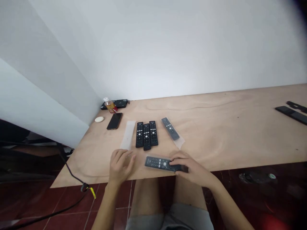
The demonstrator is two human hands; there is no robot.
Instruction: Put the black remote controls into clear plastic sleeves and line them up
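My right hand is closed around the right end of a black remote control, which lies sideways near the table's front edge in a clear plastic sleeve. My left hand rests on the table to the left of it, fingers loosely bent and apart from the thumb, with nothing visible in it. Just beyond its fingertips is a flat, translucent plastic sleeve. Three bare black remotes lie side by side in the middle. To their right, another remote lies slanted inside a translucent sleeve.
A phone, a round white object, a bottle and black boxes sit at the table's left back. Dark flat objects lie far right. A black cable hangs by the left edge. A wall stands behind.
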